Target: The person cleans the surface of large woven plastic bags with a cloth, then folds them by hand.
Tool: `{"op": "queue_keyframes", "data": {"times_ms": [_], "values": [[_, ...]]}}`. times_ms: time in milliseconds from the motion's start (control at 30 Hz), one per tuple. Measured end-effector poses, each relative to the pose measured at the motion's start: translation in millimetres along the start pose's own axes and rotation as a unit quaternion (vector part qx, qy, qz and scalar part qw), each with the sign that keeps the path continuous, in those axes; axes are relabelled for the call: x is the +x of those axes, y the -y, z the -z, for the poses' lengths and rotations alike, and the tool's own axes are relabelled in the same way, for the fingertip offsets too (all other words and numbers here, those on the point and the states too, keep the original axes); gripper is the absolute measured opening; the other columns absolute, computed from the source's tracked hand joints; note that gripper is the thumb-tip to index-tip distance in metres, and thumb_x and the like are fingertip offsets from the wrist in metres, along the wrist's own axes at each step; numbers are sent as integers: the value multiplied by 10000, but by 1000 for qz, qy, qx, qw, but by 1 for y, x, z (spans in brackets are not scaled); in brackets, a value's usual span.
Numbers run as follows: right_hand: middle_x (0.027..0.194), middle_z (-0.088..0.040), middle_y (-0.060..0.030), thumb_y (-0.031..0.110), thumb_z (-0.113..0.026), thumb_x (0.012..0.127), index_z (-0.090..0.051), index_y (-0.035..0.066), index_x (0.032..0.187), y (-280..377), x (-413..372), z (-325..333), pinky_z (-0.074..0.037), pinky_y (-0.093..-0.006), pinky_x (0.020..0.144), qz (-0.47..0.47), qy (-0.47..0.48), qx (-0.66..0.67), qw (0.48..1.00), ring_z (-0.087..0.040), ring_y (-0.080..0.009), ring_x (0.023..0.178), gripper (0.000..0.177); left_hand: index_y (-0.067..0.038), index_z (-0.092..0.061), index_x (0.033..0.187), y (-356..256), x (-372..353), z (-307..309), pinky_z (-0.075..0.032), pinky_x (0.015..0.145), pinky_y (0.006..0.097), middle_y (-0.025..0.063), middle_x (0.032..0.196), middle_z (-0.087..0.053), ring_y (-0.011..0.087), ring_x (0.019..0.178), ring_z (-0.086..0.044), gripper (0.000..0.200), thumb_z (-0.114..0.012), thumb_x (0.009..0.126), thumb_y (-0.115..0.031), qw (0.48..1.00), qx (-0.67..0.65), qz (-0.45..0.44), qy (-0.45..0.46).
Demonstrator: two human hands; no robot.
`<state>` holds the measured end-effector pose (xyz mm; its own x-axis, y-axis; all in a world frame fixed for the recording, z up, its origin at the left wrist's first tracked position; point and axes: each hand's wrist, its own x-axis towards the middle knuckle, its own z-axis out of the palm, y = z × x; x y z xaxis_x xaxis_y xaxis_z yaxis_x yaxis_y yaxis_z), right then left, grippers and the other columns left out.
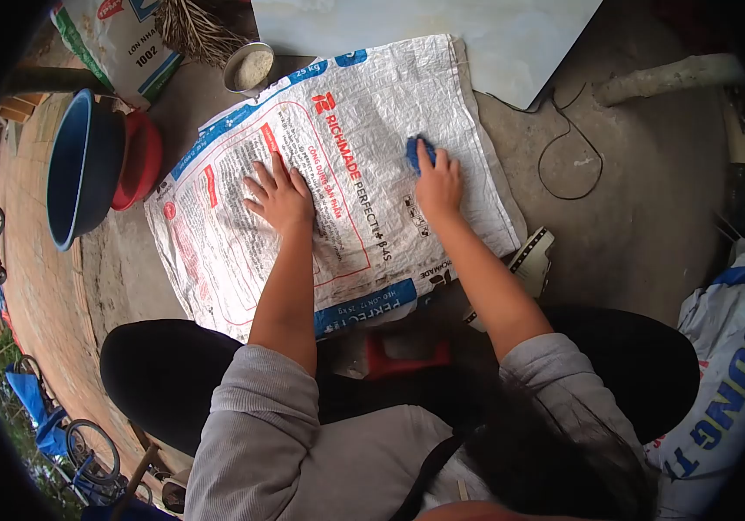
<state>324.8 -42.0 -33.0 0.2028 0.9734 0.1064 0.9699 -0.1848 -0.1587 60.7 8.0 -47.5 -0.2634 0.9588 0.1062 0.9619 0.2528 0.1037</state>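
Observation:
A large white woven feed sack (372, 113) with red and blue print lies spread on the ground in front of me. My left hand (284, 198) rests flat on its printed middle, fingers spread. Toward the sack's right side, my right hand (439, 181) presses a small blue scrubbing pad (413, 154) against the surface. The index finger lies over the pad, and the hand covers part of it.
On the left stand a blue basin (86, 169) and a red basin (139, 161). A metal bowl (249, 68) with pale contents sits beyond the sack, near another feed bag (129, 52). A pale board (424, 26) lies behind; a black cable (570, 148) loops on the right.

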Motion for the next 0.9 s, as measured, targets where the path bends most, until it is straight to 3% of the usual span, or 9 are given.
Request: {"op": "queue_keyframes", "data": {"times_ms": [233,367,467,567,633,700,733,767,900], "values": [[1179,-527,-224,161,-578,858,-484,67,1354,-142,41,-8,-479,-490,902,-452,-123,123,875,-565,-421,1047,514,-295,-285,1527,-1,2,6,-41,1135,654,106,1605,-210,417,1477,-99,555,-304,998,-462,1000,-9,3,17],[1169,-538,-232,164,-573,862,-513,41,1307,-38,63,11,-458,-501,896,-269,-246,226,904,-558,-423,1047,466,-280,-293,1524,3,4,2,-11,1129,666,114,1606,-203,411,1481,-78,570,-311,990,-478,999,-37,6,27],[1170,-546,-185,136,-607,875,-493,66,1353,63,65,31,-455,-453,918,-53,-175,395,900,-559,-385,1074,497,-306,-328,1503,7,9,4,-33,1123,673,101,1590,-255,411,1474,-126,549,-346,985,-489,995,-95,16,39],[1292,-505,-197,173,-622,903,-455,52,1379,151,58,43,-428,-414,1003,-34,-102,497,861,-537,-350,1172,518,-260,-395,1476,11,39,28,-104,1131,641,114,1515,-395,393,1433,-248,556,-343,993,-530,966,-202,92,130],[1431,-419,-212,295,-537,978,-398,4,1422,190,55,38,-348,-392,1089,-35,-7,634,772,-449,-345,1301,549,-193,-446,1457,19,59,43,-102,1155,567,129,1494,-429,294,1376,-383,595,-351,992,-552,713,-672,150,132],[1473,-375,-191,404,-402,986,-312,20,1465,211,47,47,-307,-377,1112,-4,81,677,731,-391,-326,1345,620,-150,-466,1444,8,52,109,-250,1139,412,138,1461,-454,238,1315,-451,638,-389,983,-584,496,-840,101,195],[1515,-330,-171,512,-268,993,-227,36,1507,221,41,57,-265,-362,1136,21,164,708,686,-332,-306,1390,701,-152,-431,1468,14,54,116,-334,1083,310,148,1437,-464,231,1283,-469,637,-498,966,-539,535,-819,24,207],[1557,-286,-150,620,-134,1001,-141,53,1550,230,36,66,-224,-347,1160,46,247,730,635,-273,-286,1434,790,-125,-454,1445,22,53,131,-434,989,316,143,1306,-552,205,1152,-561,594,-585,951,-427,671,-716,-28,193],[1555,-292,-169,588,-236,1008,-167,123,1557,234,36,27,-352,-414,1084,-51,341,695,631,-352,-311,1393,722,-73,-609,1281,93,57,130,-502,848,280,112,1111,-662,177,967,-640,451,-604,830,-81,801,-593,60,63]]}}
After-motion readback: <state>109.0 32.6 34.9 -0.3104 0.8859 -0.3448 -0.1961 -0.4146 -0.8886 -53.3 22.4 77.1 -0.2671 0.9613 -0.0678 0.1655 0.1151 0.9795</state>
